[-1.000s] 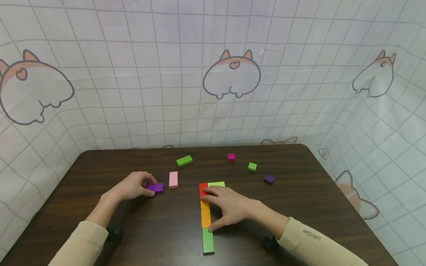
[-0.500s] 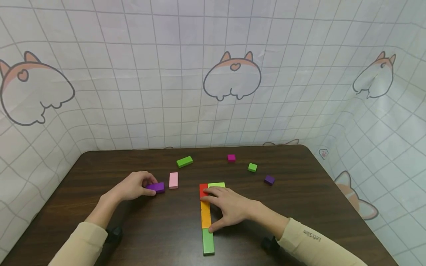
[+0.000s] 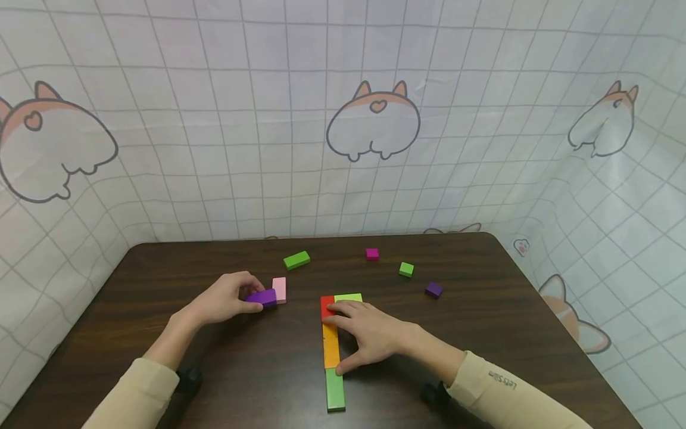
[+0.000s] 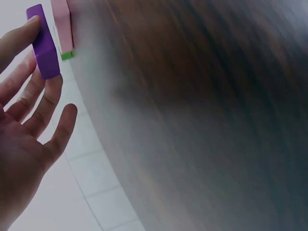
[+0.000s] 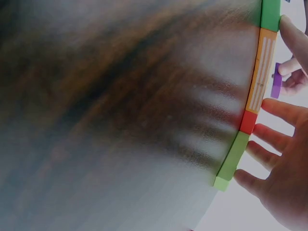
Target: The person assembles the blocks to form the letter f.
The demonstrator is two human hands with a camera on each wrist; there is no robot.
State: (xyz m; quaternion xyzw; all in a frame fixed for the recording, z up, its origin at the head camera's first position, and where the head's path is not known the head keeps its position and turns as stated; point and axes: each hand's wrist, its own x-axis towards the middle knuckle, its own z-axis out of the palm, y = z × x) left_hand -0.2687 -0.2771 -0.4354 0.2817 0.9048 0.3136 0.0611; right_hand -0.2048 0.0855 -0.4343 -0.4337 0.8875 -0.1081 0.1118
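My left hand (image 3: 222, 298) pinches a purple block (image 3: 262, 298) between thumb and fingers. In the head view the block overlaps the edge of a pink block (image 3: 280, 286); whether they touch I cannot tell. Fingers spread, my right hand (image 3: 372, 333) rests against a line of blocks. Its thumb touches a green block (image 3: 335, 393) at the near end, and its fingertips lie on a red block (image 3: 326, 302). An orange block (image 3: 330, 348) sits between those two. A light green block (image 3: 348, 297) extends right from the red one, touched by fingertips in the right wrist view.
Towards the back of the dark wooden table (image 3: 187, 262) lie a green block (image 3: 297, 260), a magenta block (image 3: 372, 254), a small green block (image 3: 406, 269) and a dark purple block (image 3: 434, 290). A white gridded curtain (image 3: 241, 149) hangs behind.
My left hand has moved right and slightly away from me with the purple block, bringing it up to the pink block in view. The right hand has stayed in place on the line of blocks.
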